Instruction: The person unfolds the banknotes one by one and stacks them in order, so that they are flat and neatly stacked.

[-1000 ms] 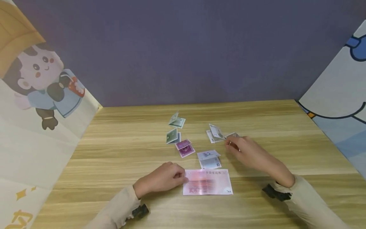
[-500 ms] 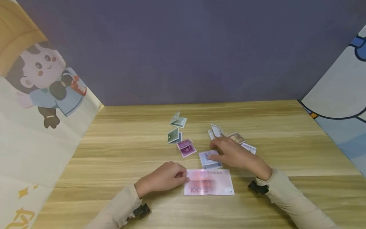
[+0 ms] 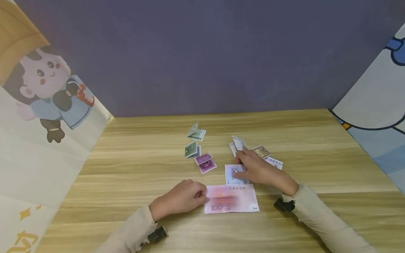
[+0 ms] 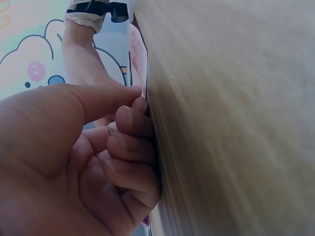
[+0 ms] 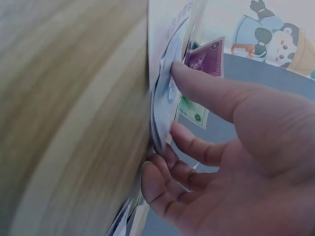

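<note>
A pink 100 banknote (image 3: 231,199) lies flat at the table's front, and my left hand (image 3: 180,197) pinches its left edge between thumb and curled fingers. Just beyond it is a bluish-white folded banknote (image 3: 233,179), its near edge meeting or overlapping the pink note. My right hand (image 3: 260,168) holds this note, with the thumb (image 5: 211,91) on its face and the curled fingers at its edge. Part of it is hidden under the hand. Past the right fingertips stands a half-folded whitish banknote (image 3: 239,142), partly covered by the hand.
Left of centre sit a purple folded banknote (image 3: 206,165), a dark green one (image 3: 191,149) and a paler green one (image 3: 197,134). A brown banknote (image 3: 262,151) and a white-violet one (image 3: 276,162) lie beyond the right wrist. A dark wall (image 3: 221,59) closes the table's back.
My right hand has come left and nearer from the notes at the back right to the bluish-white note, which has since flattened and slid slightly right. The left hand stays at the pink note.
</note>
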`<state>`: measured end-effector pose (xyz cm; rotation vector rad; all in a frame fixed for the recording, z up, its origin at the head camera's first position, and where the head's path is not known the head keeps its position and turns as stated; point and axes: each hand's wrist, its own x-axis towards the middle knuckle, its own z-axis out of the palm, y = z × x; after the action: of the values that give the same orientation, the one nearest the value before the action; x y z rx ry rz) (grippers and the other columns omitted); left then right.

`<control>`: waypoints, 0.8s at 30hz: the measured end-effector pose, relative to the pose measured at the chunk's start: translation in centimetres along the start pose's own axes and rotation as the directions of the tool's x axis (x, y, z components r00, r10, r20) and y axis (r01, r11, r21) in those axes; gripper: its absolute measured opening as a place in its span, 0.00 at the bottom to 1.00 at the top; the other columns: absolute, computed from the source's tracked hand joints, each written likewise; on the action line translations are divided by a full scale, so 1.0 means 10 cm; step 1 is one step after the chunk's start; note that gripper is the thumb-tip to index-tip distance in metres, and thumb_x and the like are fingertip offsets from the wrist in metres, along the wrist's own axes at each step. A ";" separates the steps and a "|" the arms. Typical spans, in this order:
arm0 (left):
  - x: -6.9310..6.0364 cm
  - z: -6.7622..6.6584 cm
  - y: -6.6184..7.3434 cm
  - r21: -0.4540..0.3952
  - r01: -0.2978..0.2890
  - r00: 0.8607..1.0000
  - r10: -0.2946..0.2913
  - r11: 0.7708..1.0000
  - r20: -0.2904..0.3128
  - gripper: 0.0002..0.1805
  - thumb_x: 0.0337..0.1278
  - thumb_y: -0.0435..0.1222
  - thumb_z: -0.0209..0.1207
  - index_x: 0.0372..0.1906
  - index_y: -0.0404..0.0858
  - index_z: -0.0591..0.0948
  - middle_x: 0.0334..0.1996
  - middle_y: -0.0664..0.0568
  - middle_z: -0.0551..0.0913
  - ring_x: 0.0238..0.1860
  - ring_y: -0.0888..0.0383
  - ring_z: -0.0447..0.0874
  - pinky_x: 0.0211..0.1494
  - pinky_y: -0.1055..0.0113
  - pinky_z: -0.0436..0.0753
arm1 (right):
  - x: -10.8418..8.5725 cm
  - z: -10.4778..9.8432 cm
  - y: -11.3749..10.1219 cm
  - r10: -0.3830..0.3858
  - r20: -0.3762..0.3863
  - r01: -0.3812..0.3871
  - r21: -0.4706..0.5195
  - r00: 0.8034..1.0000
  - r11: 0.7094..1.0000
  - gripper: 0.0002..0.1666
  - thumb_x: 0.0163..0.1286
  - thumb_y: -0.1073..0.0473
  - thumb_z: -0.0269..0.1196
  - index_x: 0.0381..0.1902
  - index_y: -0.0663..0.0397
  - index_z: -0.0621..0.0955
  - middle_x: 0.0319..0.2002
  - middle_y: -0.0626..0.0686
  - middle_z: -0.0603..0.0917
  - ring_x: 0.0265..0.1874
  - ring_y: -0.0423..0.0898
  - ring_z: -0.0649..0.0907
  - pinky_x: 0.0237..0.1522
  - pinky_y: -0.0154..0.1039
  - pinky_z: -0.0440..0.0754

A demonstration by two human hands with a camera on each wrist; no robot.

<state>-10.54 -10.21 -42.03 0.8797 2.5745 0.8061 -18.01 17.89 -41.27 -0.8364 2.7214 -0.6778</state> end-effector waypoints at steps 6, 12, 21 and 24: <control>-0.01 0.01 0.01 0.021 0.002 1.000 -0.002 1.000 0.003 0.20 0.60 0.49 0.66 0.18 0.50 0.71 0.13 0.66 0.68 0.16 0.70 0.64 0.25 0.74 0.69 | 0.03 -0.02 0.01 0.020 -0.016 -0.019 0.067 1.000 0.998 0.22 0.62 0.52 0.73 0.43 0.53 0.72 0.29 0.47 0.73 0.25 0.42 0.69 0.28 0.37 0.68; -0.02 0.01 0.02 0.034 -0.008 1.000 0.008 0.999 0.005 0.21 0.56 0.51 0.69 0.18 0.50 0.71 0.13 0.66 0.68 0.16 0.71 0.64 0.24 0.75 0.68 | 0.03 -0.08 0.03 -0.009 -0.042 0.015 0.136 0.999 0.991 0.17 0.66 0.58 0.69 0.47 0.52 0.74 0.23 0.47 0.72 0.18 0.39 0.67 0.22 0.34 0.68; -0.02 0.00 0.02 0.028 -0.024 1.000 0.024 0.999 0.005 0.22 0.56 0.50 0.69 0.18 0.50 0.70 0.12 0.67 0.67 0.15 0.71 0.62 0.24 0.75 0.67 | 0.00 -0.26 0.04 -0.090 -0.192 0.121 0.156 0.977 0.980 0.12 0.71 0.65 0.63 0.50 0.53 0.77 0.21 0.46 0.72 0.18 0.40 0.68 0.22 0.34 0.69; -0.03 -0.01 0.01 0.024 -0.028 1.000 0.028 0.999 0.005 0.21 0.57 0.50 0.68 0.18 0.50 0.70 0.12 0.66 0.67 0.15 0.70 0.63 0.25 0.75 0.68 | 0.00 -0.30 0.04 -0.106 -0.225 0.139 0.139 0.969 0.980 0.12 0.71 0.66 0.63 0.50 0.52 0.78 0.20 0.45 0.70 0.18 0.40 0.68 0.21 0.34 0.68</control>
<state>-10.30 -10.31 -41.88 0.9252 2.5782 0.7814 -19.16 19.29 -38.82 -0.9502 2.7750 -1.0487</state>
